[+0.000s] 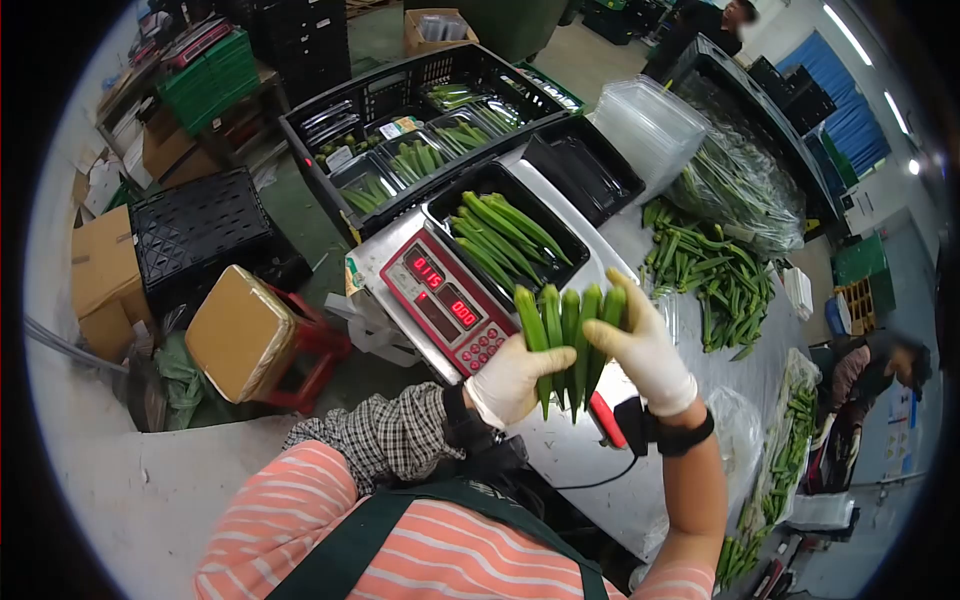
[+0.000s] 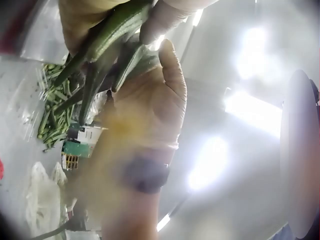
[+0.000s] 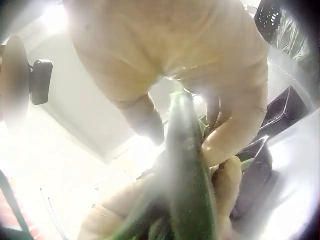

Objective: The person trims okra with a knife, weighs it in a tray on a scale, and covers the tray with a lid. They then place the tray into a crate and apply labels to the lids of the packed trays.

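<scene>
My gloved left hand and gloved right hand hold a row of several okra pods side by side, stems up and tips down. The left thumb lies across the front of the pods. From the other side, the right thumb and fingers grip the row, with one pod large between them in the right wrist view. Just beyond the hands, a black tray with more okra sits on a red-framed digital scale. Its display reads 0.115 and 0.00.
Left of the tray, a black crate holds packed okra trays. Empty black trays and clear lids are stacked behind. A loose okra pile lies to the right, near bagged okra. Another person works at the far right.
</scene>
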A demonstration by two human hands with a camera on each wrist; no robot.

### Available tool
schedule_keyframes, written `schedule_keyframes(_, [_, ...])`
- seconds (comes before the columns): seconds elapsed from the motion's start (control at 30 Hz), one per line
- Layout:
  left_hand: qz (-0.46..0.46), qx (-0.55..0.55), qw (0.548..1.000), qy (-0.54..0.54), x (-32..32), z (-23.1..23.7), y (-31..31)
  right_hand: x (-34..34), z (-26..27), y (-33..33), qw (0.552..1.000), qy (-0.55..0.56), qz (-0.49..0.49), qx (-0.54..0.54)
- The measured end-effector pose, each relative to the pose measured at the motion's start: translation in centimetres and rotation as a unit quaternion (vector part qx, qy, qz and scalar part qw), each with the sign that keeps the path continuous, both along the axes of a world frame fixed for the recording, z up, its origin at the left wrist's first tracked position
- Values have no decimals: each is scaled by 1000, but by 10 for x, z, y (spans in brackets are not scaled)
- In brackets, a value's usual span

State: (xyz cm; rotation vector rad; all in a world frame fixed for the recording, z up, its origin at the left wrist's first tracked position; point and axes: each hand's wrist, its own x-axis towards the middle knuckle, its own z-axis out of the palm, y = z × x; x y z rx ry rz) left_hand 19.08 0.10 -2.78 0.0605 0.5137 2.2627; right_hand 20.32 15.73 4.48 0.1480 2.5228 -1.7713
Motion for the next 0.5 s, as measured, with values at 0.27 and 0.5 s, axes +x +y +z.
schedule_keyframes(0.27, [106, -23, 992, 69, -87, 18, -21, -137, 3, -30, 991, -48, 93, 81])
schedule_keyframes(0.5, [7, -71, 995, 77, -69, 37, -79, -146, -8, -16, 990, -86, 81, 76])
